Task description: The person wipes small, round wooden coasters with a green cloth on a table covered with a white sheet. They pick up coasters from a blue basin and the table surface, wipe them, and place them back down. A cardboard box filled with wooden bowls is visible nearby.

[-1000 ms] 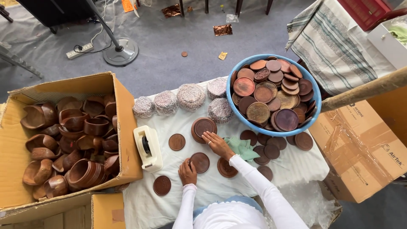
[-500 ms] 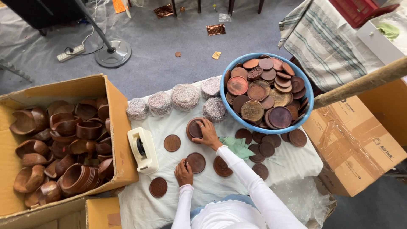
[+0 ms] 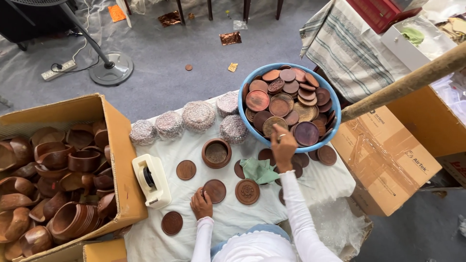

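Head view, looking straight down on a low table [image 3: 145, 237] under white cloth. Right hand [image 3: 283, 145] at the near rim of the blue basin [image 3: 335, 127], fingertips pinched on a round wooden lid [image 3: 274, 124] from the heap inside. Left hand [image 3: 201, 204] flat on the cloth, fingers spread and empty, touching the edge of a dark wooden disc [image 3: 214, 190]. Carved disc [image 3: 247, 191] just beside, to the right. Open wooden bowl [image 3: 216, 153] farther back, between the two hands. Green cloth [image 3: 259, 170] under the right forearm, partly hiding more discs. White tape dispenser [image 3: 152, 180] left of the left hand. Four foil-wrapped bundles [image 3: 198, 115] along the far edge. Cardboard box [image 3: 121, 160] of wooden bowls at far left. Wooden pole [image 3: 407, 82] slanting across, upper right.
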